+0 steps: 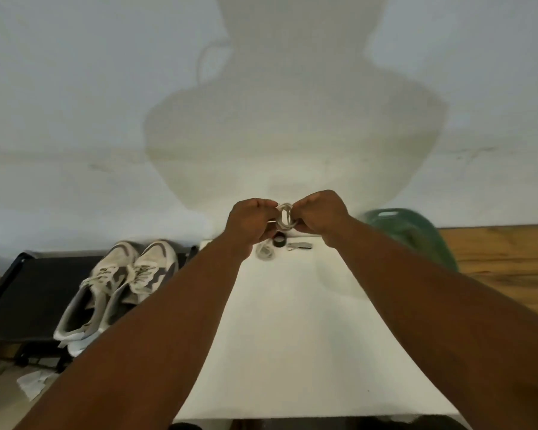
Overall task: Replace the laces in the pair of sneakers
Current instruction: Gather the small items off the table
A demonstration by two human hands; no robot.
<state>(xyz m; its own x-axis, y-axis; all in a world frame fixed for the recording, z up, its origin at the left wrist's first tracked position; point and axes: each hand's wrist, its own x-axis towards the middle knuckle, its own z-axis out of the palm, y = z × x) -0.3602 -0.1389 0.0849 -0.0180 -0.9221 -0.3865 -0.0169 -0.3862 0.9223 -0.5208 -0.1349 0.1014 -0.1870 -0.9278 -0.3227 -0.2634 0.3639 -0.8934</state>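
At nine o'clock we see the pair of sneakers (pixel 118 283), white with grey panels, laced, side by side on a black stand (pixel 28 293) beside the white surface (pixel 292 336). Our left hand (pixel 249 223) and right hand (pixel 319 215) meet at twelve o'clock above the surface's far edge, fingers curled and pinching a coiled white lace (pixel 284 216) between them. Beneath lie a second coiled lace (pixel 265 252), a black ring (pixel 280 240) and a small metal tool (pixel 299 245). The near surface lies bare toward six o'clock.
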